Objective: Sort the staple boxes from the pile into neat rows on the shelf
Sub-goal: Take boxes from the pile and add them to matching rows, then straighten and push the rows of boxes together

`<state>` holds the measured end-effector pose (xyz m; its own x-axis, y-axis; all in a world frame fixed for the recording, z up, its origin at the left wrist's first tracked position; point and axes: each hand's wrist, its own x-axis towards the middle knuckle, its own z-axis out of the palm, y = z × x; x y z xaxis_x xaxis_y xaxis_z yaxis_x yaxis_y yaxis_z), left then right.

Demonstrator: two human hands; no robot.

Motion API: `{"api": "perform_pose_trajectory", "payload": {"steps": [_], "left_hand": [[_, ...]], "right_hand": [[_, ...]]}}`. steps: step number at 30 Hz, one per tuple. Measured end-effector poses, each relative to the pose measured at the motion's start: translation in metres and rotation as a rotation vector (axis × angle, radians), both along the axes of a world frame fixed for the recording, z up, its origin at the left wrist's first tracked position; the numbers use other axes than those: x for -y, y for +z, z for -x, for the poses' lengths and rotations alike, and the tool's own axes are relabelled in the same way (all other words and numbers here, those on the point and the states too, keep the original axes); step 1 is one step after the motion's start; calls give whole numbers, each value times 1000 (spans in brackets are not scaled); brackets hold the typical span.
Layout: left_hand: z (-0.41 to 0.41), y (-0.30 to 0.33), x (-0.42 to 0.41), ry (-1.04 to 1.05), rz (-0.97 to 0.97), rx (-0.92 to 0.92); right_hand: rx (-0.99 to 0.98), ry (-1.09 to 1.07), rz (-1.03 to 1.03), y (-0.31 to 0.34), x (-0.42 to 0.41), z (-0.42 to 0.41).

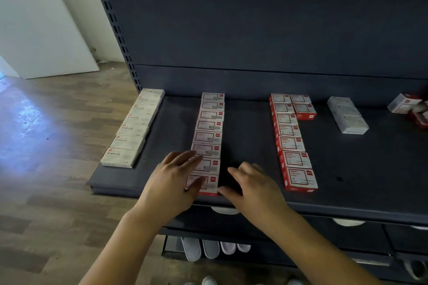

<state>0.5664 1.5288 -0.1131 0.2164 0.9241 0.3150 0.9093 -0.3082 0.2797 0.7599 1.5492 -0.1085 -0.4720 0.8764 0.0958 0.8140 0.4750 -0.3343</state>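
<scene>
Squaring the red-and-white row near the shelf front edge, we press with flat fingers. Left hand rests released on the front boxes; right hand touches their side, grasping nothing.

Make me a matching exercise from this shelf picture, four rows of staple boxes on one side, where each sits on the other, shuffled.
Things
1. cream STAPLES row
2. row between the hands
3. red-sided row
4. plain white row

Places
A. short row towards the right, near the back
B. along the shelf's left edge
C. right of centre, with two extra boxes beside its far end
D. centre, running to the front edge

Pairs: 1-B, 2-D, 3-C, 4-A
</scene>
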Motion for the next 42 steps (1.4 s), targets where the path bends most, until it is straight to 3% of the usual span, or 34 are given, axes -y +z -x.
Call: {"api": "perform_pose_trajectory", "payload": {"steps": [4,21,28,32,35,42], "left_hand": [[-51,12,-22,-89,-44,31],[-337,26,-112,-263,94,38],[-457,23,-137,-354,122,30],[-507,25,-141,-410,123,25],[-523,18,-141,-438,131,6],[-517,10,-135,-440,119,109]], "right_hand": [[-74,-45,-181,5,-7,-36],[-76,-302,-257,15,-56,-301],[-147,-466,-408,18,-72,-421],[-96,-581,-348,23,-77,-463],[-31,-668,-191,21,-75,-473],[-74,-627,-114,16,-74,-472]]}}
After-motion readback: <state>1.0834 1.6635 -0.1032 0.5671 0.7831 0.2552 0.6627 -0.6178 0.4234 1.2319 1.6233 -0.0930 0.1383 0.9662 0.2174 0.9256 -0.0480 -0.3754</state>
